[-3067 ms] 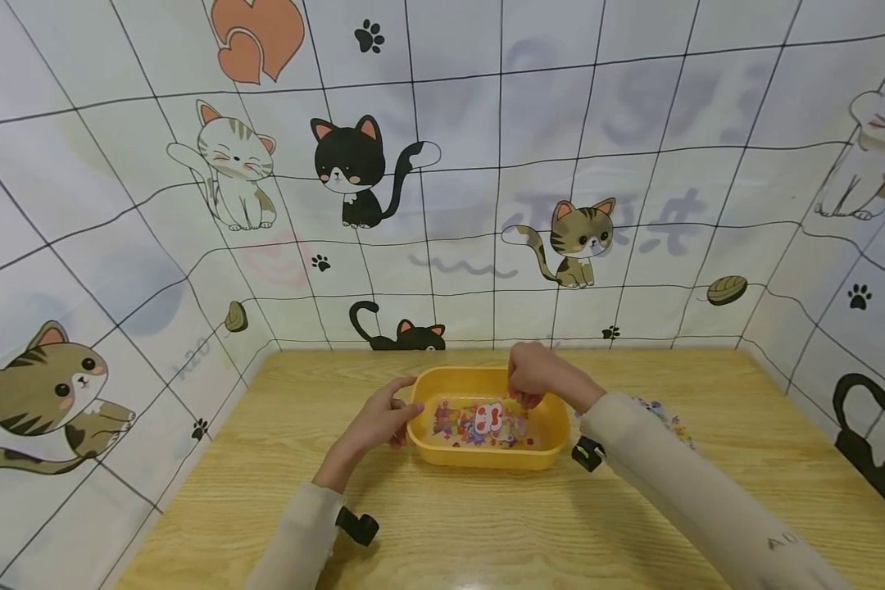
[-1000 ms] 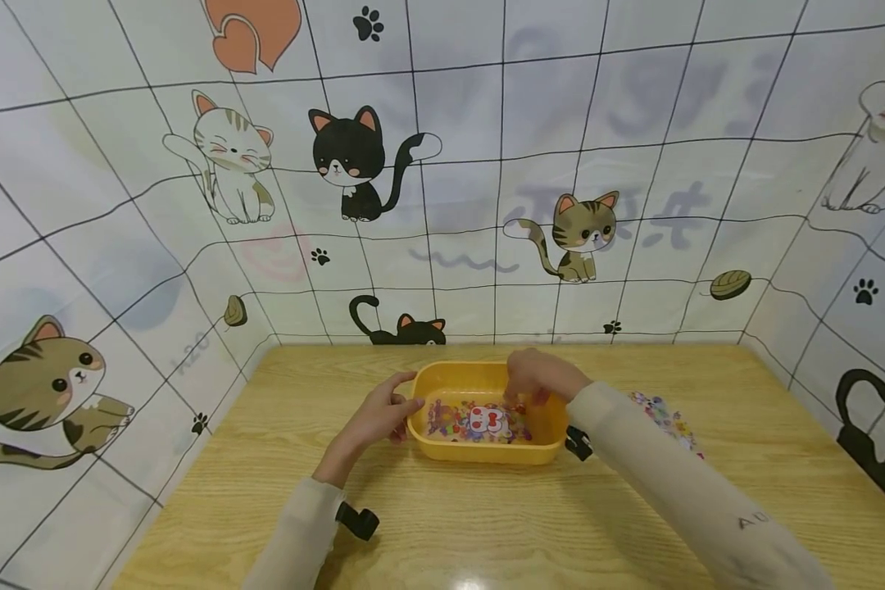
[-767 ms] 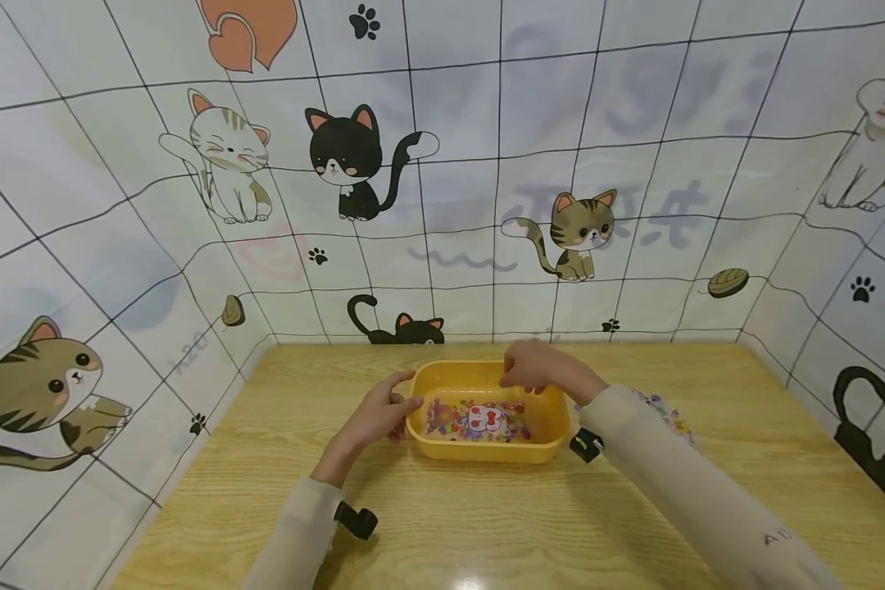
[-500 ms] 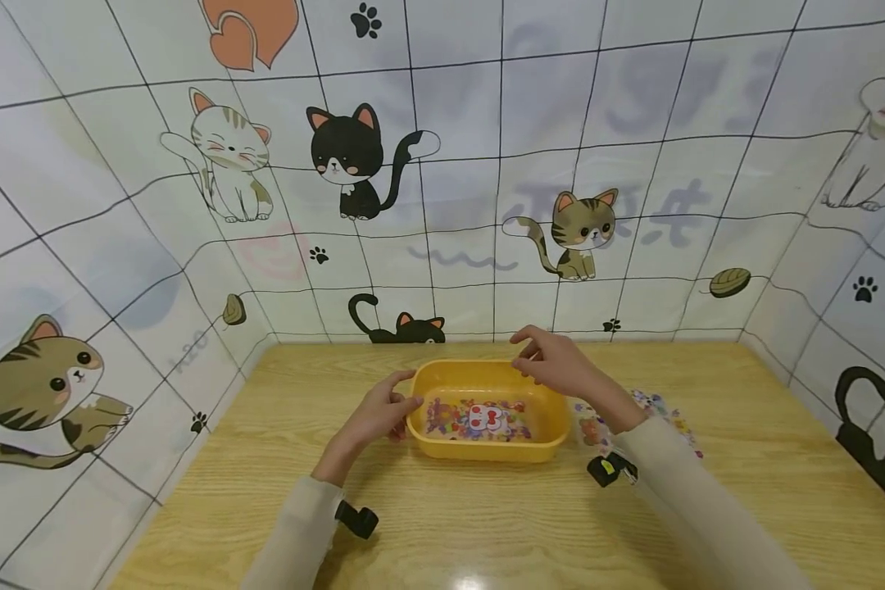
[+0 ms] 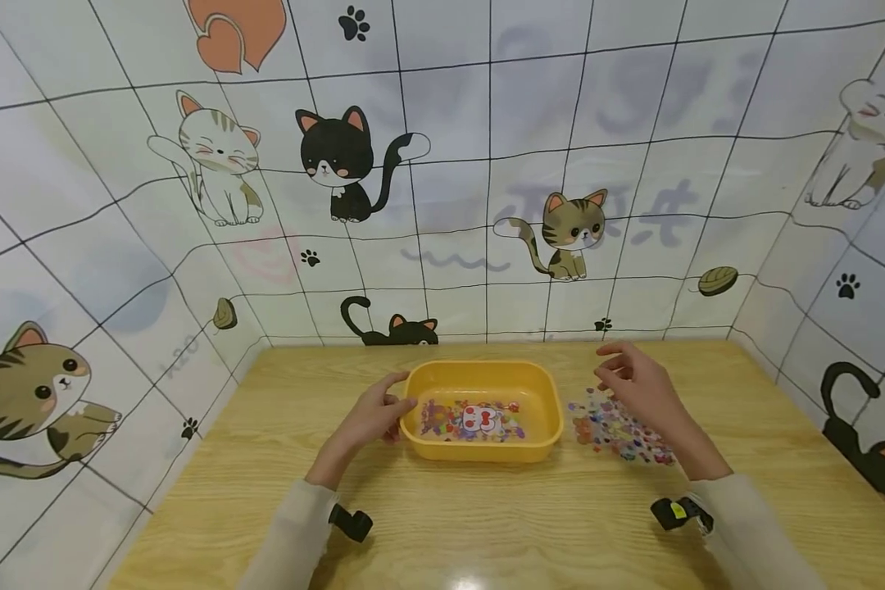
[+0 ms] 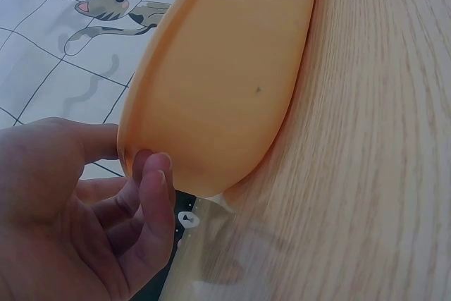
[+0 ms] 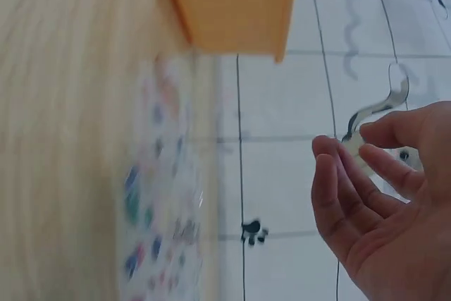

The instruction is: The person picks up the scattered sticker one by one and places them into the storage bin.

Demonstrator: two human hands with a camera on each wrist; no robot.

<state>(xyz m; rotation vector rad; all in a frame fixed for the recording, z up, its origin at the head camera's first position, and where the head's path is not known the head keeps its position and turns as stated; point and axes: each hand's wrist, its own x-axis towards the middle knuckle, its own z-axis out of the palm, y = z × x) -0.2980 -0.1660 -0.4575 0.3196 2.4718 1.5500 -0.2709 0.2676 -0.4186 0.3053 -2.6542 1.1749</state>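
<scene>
My left hand (image 5: 372, 414) holds the left end of a yellow plastic basin (image 5: 479, 452), which stands upright on the table. In the left wrist view, fingers of that hand (image 6: 77, 209) lie on both sides of the rim. On the basin's floor lie small colourful sticker-like pictures, among them a white rabbit-like face with a red bow (image 5: 478, 418). My right hand (image 5: 642, 389) hovers above a patch of colourful sticker-like pieces (image 5: 608, 430), right of the basin. Its fingers are loosely bent, and nothing shows between them in the right wrist view.
The wood-grain table (image 5: 442, 516) reaches to a white wall covering (image 5: 457, 205) printed with cats and grid lines, which also rises at both sides. Black cameras sit on both wrists, such as the right wrist camera (image 5: 671, 512).
My right hand has risen out of the basin and moved right, over the colourful patch, its fingers loosening. The left hand keeps its hold on the basin's left end. The head view shifts slightly.
</scene>
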